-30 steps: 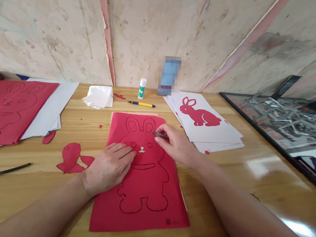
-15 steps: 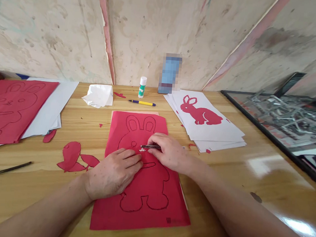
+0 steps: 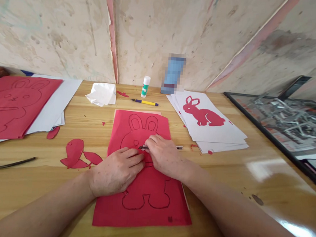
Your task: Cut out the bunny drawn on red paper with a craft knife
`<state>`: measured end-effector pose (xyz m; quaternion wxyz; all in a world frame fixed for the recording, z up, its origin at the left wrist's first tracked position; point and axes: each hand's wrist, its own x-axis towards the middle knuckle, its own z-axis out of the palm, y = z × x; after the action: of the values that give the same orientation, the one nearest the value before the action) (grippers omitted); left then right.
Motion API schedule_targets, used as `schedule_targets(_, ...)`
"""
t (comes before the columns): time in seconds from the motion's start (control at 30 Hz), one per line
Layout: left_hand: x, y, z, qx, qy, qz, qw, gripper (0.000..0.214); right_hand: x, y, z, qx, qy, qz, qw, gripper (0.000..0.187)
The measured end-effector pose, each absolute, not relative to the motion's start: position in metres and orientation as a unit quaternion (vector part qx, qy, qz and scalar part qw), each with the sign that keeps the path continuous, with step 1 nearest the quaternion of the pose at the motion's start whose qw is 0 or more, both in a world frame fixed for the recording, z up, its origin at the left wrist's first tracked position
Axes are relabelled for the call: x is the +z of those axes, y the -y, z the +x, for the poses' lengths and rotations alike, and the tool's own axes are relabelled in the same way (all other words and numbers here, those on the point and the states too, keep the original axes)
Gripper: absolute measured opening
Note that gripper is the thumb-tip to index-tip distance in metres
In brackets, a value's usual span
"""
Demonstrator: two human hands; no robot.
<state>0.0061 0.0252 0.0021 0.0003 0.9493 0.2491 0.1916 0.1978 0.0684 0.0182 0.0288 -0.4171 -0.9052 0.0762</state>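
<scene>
A red paper sheet [image 3: 141, 207] with a rabbit drawn in black outline lies on the wooden table [image 3: 224, 181] in front of me. My left hand [image 3: 115, 171] rests flat on the sheet over the rabbit's left side, fingers stretched out. My right hand [image 3: 163, 155] is closed around a thin craft knife [image 3: 179, 147], whose tip sits on the rabbit's face just beyond my left fingertips. The two hands almost touch.
White sheets with a red rabbit cutout [image 3: 203, 116] lie at the right. A glue stick [image 3: 145, 86], a pen [image 3: 145, 102] and crumpled white paper [image 3: 102, 94] sit behind. Red scraps [image 3: 75, 156] and another red rabbit sheet [image 3: 13, 104] lie left. A glass frame [image 3: 282, 123] lies far right.
My right hand has moved left and down with the knife, from beside the rabbit's right ear to its face. My left hand has stayed on the sheet.
</scene>
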Motion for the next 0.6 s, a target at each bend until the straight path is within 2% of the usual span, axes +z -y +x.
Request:
schedule_targets(0.1,0.002,-0.025,0.006,0.198,-0.252,0.947,-0.008,0.024,0.020,-0.074,0.203,0.122,0.869,-0.468,0.102,0.008)
schedule_targets(0.23,0.001,-0.024,0.005,0.205,-0.249,0.946,-0.020,0.025,0.027,-0.094,0.227,0.095,0.807,-0.553,0.184,0.010)
schedule_targets(0.33,0.000,-0.024,0.004,0.210,-0.246,0.946,-0.023,0.024,0.030,-0.111,0.248,0.032,0.758,-0.630,0.163,0.009)
schedule_targets(0.4,0.000,-0.023,0.004,0.210,-0.246,0.946,-0.026,0.024,0.028,-0.119,0.257,0.007,0.742,-0.658,0.127,0.017)
schedule_targets(0.5,0.000,-0.022,0.005,0.214,-0.247,0.945,-0.034,0.024,0.022,-0.122,0.258,-0.003,0.744,-0.651,0.151,0.004)
schedule_targets(0.6,0.001,-0.021,0.007,0.212,-0.262,0.941,-0.036,0.025,0.017,-0.117,0.251,0.037,0.762,-0.621,0.180,0.013)
